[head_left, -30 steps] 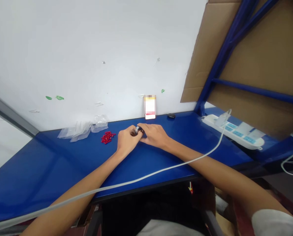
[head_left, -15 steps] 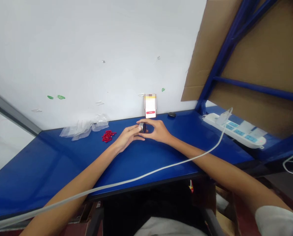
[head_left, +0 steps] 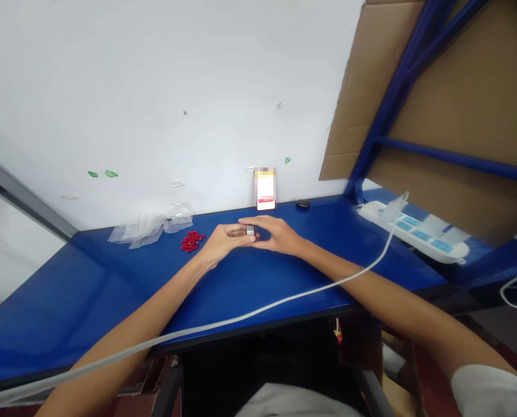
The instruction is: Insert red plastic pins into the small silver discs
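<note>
A small silver-and-black round piece (head_left: 250, 230) sits between my two hands above the blue table; its exact kind is too small to make out. My left hand (head_left: 223, 242) is closed on it from the left, thumb in front and fingers behind. From the right, my right hand (head_left: 282, 235) curves its thumb and fingers around the same piece, also closed on it. Both sets of fingertips meet there and hide part of it. Left of my left hand lies a small heap of red pieces (head_left: 191, 241).
Clear plastic bags (head_left: 143, 230) lie by the wall. A lit phone (head_left: 266, 188) leans against it, near a small black object (head_left: 303, 204). A white power strip (head_left: 414, 231) is at the right. Its white cable (head_left: 279, 300) crosses over both forearms.
The silver-and-black piece has been turned between my fingers, showing its silver side more. My left thumb has moved to its front lower edge. The view has shifted slightly.
</note>
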Demonstrator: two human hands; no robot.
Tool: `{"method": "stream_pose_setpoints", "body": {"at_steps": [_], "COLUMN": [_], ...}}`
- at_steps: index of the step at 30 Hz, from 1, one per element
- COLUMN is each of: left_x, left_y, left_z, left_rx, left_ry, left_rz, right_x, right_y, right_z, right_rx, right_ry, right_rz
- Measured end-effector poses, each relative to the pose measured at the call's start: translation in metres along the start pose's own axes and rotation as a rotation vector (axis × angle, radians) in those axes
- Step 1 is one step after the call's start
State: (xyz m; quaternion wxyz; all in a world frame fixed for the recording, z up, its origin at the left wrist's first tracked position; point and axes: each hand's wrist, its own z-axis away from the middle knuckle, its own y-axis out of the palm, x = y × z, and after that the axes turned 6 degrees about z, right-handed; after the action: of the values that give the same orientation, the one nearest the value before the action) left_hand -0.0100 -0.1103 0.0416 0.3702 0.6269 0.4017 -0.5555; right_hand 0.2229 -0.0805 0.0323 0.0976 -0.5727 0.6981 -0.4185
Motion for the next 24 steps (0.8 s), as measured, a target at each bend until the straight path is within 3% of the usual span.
{"method": "stream_pose_setpoints", "body": {"at_steps": [5, 16, 24], "left_x": [-0.002, -0.010, -0.002], "left_y": [0.005, 0.002, 0.009], "left_z": [0.001, 0.002, 0.001], "left_rx": [-0.030, 0.048, -0.097], "left_ry": [0.025, 0.034, 0.096], "left_rz": [0.013, -0.035, -0.102], "right_x": [-0.001, -0.005, -0.013], "right_y": [-0.002, -0.001, 0.008], "right_z": [-0.001, 0.000, -0.001], "right_rx": [-0.032, -0.052, -0.069], "right_ry": [-0.044, -0.145, -0.150], "right_rz": [-0.018, 0.003, 0.065]}}
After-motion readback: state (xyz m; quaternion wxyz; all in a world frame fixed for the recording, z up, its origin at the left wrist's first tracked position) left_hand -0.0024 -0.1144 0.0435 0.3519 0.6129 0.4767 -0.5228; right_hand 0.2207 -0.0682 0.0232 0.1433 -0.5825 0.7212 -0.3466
